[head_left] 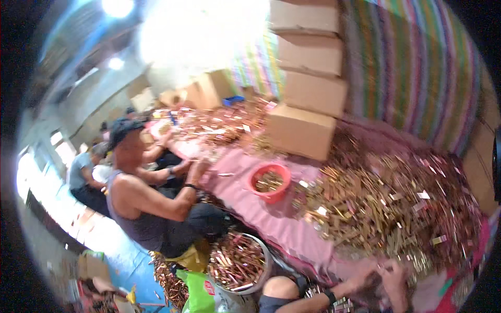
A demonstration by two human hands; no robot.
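Observation:
My left hand (365, 277), with a dark band at its wrist, is at the lower right above the pink cloth (308, 241). Close beside it is my right hand (394, 280), its fingers drawn together. Both hands look closed around something too small and blurred to name. Just beyond them spreads a large heap of small flat gold and reddish metallic strips (365, 206). More silvery pieces (417, 263) lie right by my right hand.
A red plastic bowl (270, 194) of small gold pieces stands on the cloth. Left of my knee is a bucket (265, 271) full of strips, beside a green and white bag (198, 292). A person (151, 203) sits at left, working. Stacked cardboard boxes (300, 130) rise behind.

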